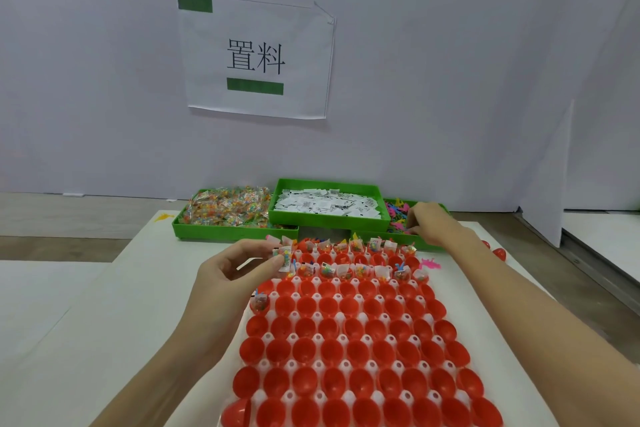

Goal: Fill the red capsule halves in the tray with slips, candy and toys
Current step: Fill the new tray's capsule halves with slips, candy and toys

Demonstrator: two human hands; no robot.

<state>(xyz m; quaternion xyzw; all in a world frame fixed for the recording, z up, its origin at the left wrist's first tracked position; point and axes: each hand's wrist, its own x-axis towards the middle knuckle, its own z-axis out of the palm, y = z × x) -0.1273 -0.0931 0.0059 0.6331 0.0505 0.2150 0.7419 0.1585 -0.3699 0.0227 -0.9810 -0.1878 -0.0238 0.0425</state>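
A: Empty red capsule halves (349, 381) sit nearest us in the tray (294, 336). Why's our left hand (235, 274) pinching that candy packet (285, 257)?

B: Staged for dropping in, we guess. Right hand (431, 224) digs fingers-curled into the toy bin (401, 215); grip unclear.

On the wall ahead of me hangs a white paper sign (258, 57) printed with 2 large black characters, 置料, between 2 green bars. The slips (325, 205) in my green bin carry print too small to read.
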